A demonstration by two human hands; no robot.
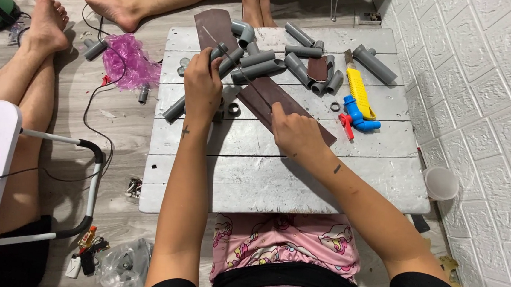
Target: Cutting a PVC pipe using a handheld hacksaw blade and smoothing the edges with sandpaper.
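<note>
My left hand grips a grey plastic pipe with an elbow fitting on its far end, pressing it onto the white wooden table. My right hand is shut on the near end of a thin metal blade. The blade runs diagonally up and left, across the pipe next to my left hand. Under both lies a long brown strip, set diagonally on the table. A small grey ring sits between my hands.
A pile of grey pipe pieces and fittings lies at the table's far side, beside a yellow-handled tool and a blue and red valve. A pink bag, other people's legs and a white cup are around the table.
</note>
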